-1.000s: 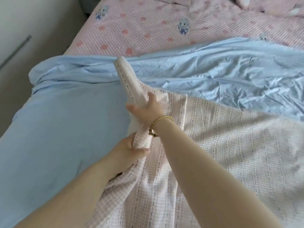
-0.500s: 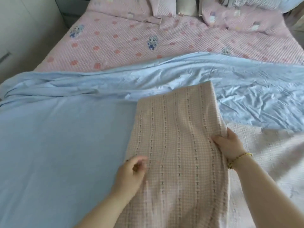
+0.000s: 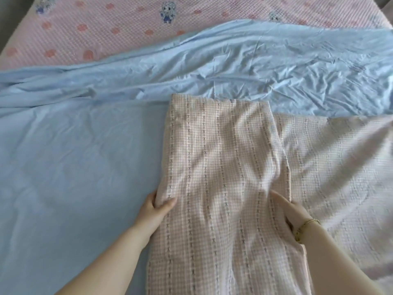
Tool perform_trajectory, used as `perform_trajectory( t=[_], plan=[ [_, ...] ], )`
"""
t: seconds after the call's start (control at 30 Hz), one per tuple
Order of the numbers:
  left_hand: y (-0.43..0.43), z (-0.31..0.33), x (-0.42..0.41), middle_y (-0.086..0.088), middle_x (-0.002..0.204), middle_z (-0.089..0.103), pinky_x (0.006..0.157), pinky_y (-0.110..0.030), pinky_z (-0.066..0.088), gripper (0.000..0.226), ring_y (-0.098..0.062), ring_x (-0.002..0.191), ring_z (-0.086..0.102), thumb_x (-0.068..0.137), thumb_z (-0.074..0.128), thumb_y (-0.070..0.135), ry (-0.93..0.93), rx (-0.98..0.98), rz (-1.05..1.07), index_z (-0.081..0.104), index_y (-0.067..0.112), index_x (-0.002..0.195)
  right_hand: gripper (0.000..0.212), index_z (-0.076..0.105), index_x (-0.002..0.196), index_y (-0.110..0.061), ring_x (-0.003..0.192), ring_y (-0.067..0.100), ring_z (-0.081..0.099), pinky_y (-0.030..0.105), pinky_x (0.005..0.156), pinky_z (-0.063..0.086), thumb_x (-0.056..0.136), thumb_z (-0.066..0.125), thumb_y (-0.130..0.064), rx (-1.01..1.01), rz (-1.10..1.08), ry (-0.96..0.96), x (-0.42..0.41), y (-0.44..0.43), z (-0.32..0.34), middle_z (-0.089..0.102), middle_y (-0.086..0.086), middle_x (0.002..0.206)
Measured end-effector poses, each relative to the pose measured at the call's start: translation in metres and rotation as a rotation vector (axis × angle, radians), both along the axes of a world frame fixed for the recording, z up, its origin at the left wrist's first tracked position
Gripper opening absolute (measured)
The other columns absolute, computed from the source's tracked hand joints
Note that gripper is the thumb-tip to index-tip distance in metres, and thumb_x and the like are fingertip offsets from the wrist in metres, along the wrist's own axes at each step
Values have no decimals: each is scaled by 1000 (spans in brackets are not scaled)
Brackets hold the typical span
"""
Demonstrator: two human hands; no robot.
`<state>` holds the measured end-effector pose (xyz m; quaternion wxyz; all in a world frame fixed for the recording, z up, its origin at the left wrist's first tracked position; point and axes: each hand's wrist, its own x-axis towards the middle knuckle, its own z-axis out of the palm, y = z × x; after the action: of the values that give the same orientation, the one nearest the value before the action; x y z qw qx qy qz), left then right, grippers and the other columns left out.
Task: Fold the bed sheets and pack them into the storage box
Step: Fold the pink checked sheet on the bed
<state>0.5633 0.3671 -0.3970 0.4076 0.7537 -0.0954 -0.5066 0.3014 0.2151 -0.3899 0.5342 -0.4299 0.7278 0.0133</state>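
Observation:
A pink checked sheet (image 3: 221, 158) with dark stitched stripes lies on the bed, its left part folded over into a long panel that runs toward me. My left hand (image 3: 155, 206) pinches the panel's left edge between thumb and fingers. My right hand (image 3: 291, 209), with a gold bracelet at the wrist, grips the panel's right edge. The rest of the pink sheet (image 3: 331, 162) spreads flat to the right. A light blue sheet (image 3: 70, 167) lies under it, wrinkled at the far side. No storage box is in view.
The bed's own cover (image 3: 131, 22), pink with cartoon figures and red spots, shows beyond the blue sheet. The bed's left edge (image 3: 12, 37) runs at the top left corner.
The lifted flap of the pink sheet has come down flat as a folded panel. Both hands have moved nearer to me along its two edges. The camera has tilted down.

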Motion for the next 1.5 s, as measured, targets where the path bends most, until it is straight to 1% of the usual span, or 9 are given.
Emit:
perform_trajectory(
  t=[0.1, 0.27, 0.57, 0.7, 0.83, 1.03, 1.17, 1.27, 1.5],
  plan=[
    [11, -3, -4, -1, 99, 59, 79, -27, 42, 48, -15, 85, 57, 84, 64, 17, 66, 17, 0, 45, 9, 128, 61, 56, 111, 1, 85, 30, 60, 35, 77, 49, 81, 59, -51, 86, 184, 91, -11, 21, 7, 65, 11, 91],
    [20, -2, -12, -9, 110, 58, 83, -29, 43, 55, -20, 92, 55, 78, 71, 15, -11, 51, -16, 45, 5, 126, 26, 65, 91, 1, 79, 29, 66, 41, 83, 54, 86, 63, -25, 57, 223, 59, -43, 64, 21, 69, 13, 85],
    [21, 0, -31, -10, 133, 49, 92, -31, 38, 75, -28, 118, 50, 75, 74, 16, -275, 62, -144, 32, 7, 136, 23, 56, 73, 2, 62, 22, 51, 19, 58, 51, 89, 56, -16, 28, 128, 113, -78, 93, 28, 56, 11, 69],
    [8, 2, -37, -15, 149, 24, 109, -39, 26, 88, -30, 135, 28, 79, 69, 28, -569, 73, -224, 15, 13, 147, 38, 53, 83, -8, 73, 23, 45, 35, 68, 40, 65, 63, -39, -83, -17, -40, -73, 62, 23, 47, 11, 79],
    [-23, 1, -59, -14, 153, 17, 110, -43, 21, 79, -33, 138, 21, 86, 58, 35, -770, 163, -255, 13, 13, 147, 23, 54, 91, -12, 74, 20, 47, 34, 71, 41, 85, 58, -34, -122, 16, -103, -62, 7, 9, 51, 9, 84],
    [-40, -16, -90, -5, 156, 6, 113, -41, -5, 69, -25, 143, 5, 94, 41, 39, -891, 388, -239, 5, 15, 148, 67, 39, 135, -6, 97, 25, 57, 37, 89, 50, 83, 61, -42, -101, -2, -164, -30, -61, -4, 59, 7, 109],
    [-55, -19, -96, -5, 157, 1, 113, -39, -7, 68, -22, 144, -1, 95, 37, 39, -912, 430, -202, 4, 16, 148, 17, 47, 87, -9, 60, 15, 47, 22, 58, 46, 91, 53, -24, -289, 72, -209, -9, -94, 1, 50, 3, 71],
    [-58, -17, -100, -4, 157, -4, 113, -38, -7, 66, -21, 144, -5, 95, 33, 43, -931, 481, -282, 1, 18, 148, 24, 41, 69, -12, 54, 12, 41, 7, 38, 34, 91, 50, -12, -463, 29, -260, -17, -99, 0, 44, -1, 62],
    [-77, -25, -111, -4, 154, -20, 115, -43, -9, 65, -21, 143, -15, 94, 10, 53, -836, 652, -520, -17, 23, 145, 19, 50, 74, -16, 65, 16, 52, 24, 55, 44, 92, 52, -20, -320, 8, -253, -53, -112, -15, 53, 0, 73]
  ],
)
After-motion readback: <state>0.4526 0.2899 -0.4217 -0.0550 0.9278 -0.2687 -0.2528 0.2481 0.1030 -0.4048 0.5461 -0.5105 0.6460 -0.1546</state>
